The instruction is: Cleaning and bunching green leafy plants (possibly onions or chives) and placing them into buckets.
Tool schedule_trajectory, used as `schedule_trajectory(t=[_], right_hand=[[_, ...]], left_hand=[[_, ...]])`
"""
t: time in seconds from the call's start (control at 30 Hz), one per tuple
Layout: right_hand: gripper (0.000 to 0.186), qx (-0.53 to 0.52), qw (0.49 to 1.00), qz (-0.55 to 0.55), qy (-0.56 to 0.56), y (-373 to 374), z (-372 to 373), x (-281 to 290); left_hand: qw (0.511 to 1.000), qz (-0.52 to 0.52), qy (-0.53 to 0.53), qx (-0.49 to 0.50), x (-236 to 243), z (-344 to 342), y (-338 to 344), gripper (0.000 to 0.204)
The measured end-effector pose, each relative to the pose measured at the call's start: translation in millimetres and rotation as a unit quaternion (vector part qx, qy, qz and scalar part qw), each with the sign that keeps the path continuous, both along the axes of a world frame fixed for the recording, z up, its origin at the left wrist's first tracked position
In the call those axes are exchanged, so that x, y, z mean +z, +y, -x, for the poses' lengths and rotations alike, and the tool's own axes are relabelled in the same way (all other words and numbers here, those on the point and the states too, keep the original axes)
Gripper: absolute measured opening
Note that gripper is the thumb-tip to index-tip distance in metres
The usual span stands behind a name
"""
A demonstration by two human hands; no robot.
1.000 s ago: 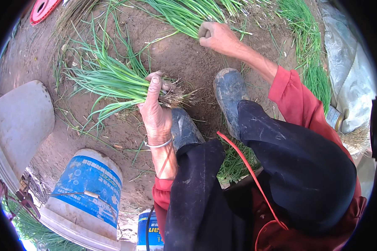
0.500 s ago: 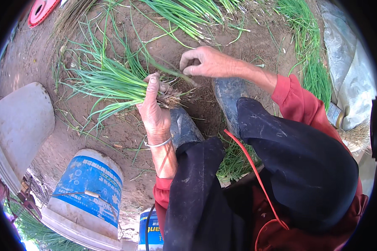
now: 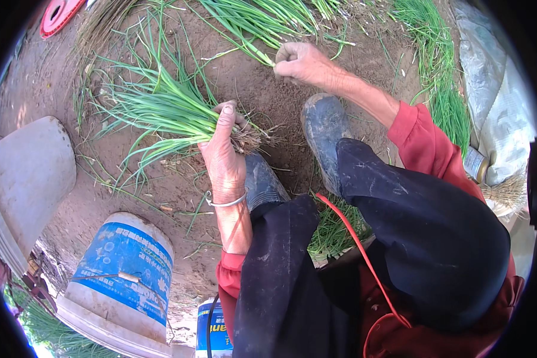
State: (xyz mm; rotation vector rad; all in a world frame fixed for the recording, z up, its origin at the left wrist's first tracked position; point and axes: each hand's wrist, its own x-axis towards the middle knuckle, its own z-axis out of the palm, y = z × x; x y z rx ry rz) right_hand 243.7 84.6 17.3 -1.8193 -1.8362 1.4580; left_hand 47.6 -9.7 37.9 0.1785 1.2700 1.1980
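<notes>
My left hand (image 3: 224,152) is closed round a bunch of green onion plants (image 3: 161,113), leaves pointing left and brown roots (image 3: 250,142) to the right. My right hand (image 3: 298,62), up and to the right of it, pinches the pale end of one green onion stalk (image 3: 262,58) at the lower edge of a loose pile (image 3: 250,18) lying on the soil (image 3: 232,77). My rubber boots (image 3: 325,128) are below both hands.
Long green plants (image 3: 435,83) lie at the right beside white sheeting (image 3: 489,101) and a can (image 3: 475,165). At left are a white plastic piece (image 3: 27,173), a red lid (image 3: 58,15) and a blue-labelled bucket (image 3: 116,268). A second bucket (image 3: 209,328) sits at the bottom.
My right hand came down toward the held bunch, with a blurred stalk below it, and is now back up at the pile. My left hand has shifted slightly right with the bunch.
</notes>
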Motion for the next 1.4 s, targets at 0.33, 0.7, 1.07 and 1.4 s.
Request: schedule_trajectory(t=[0.33,0.7,1.07,1.4], right_hand=[[0.022,0.052,0.989,-0.037,0.135,-35,12,2],[0.022,0.082,0.969,-0.13,-0.195,14,-13,-21],[0.023,0.058,0.95,0.187,0.244,-25,21,23],[0.031,0.237,0.966,-0.1,0.017,-16,-5,-8]], left_hand=[[0.998,-0.009,0.038,-0.058,-8,-7,1,0.022],[0.99,-0.133,-0.036,0.02,35,17,3,0.019],[0.994,-0.055,0.036,-0.087,-11,-9,17,0.027],[0.989,-0.127,0.074,0.017,32,21,1,0.023]])
